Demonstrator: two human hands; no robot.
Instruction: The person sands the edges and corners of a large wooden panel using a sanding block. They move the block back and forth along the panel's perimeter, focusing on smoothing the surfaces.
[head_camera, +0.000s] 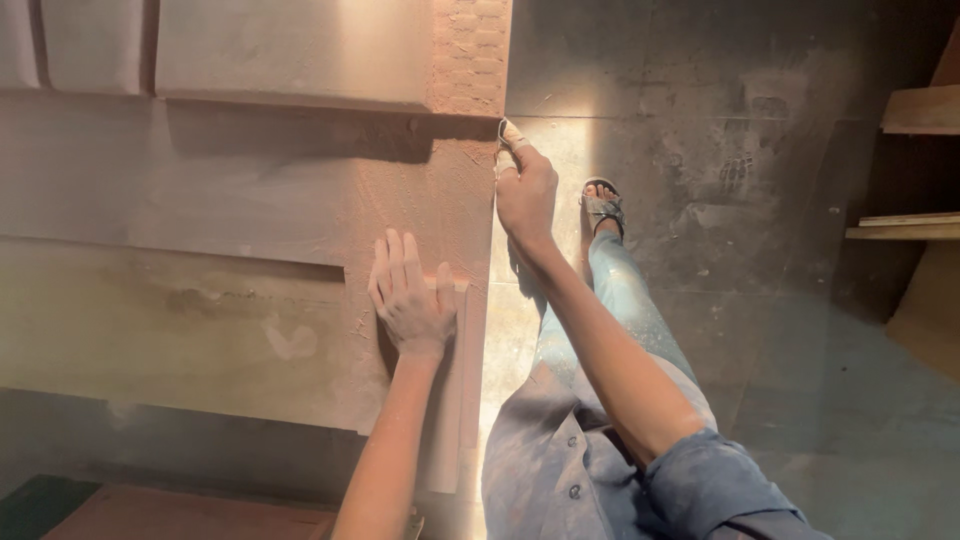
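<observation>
- Wooden panel (250, 210), pale and dusty brown, fills the left half of the view; it has raised and sunken flat sections with straight steps between them.
- Left hand (410, 300) lies flat on the panel close to its right edge, fingers stretched out and together, pointing up; it grips nothing, the palm simply presses on the wood.
- Right hand (525, 190) reaches out along the right edge of the panel, higher up in the view than the left hand, and the two hands are near each other but apart.
- Between thumb and fingertips the right hand pinches a small folded scrap of sandpaper (510, 135), light tan, and holds it against the panel's edge just below a shadowed step.
- A narrow wooden strip (452, 400) runs along the panel's right edge below the left hand.
- Near the top of that edge the wood shows a brick-like carved pattern (470, 50), lit by warm light.
- Both forearms are bare; a rolled blue sleeve (715, 485) covers the right upper arm.
- A dusty blue shirt with buttons (555, 470) and faded blue trousers (625, 300) show below the right arm.
- One foot in a dark sandal (603, 208) stands on the grey floor (760, 330), just right of the right hand in the view.
- The floor is stained and dusty, with a bright patch beside the panel's edge.
- Flat wooden boards (915, 170) are stacked at the far right edge, well apart from both hands.
</observation>
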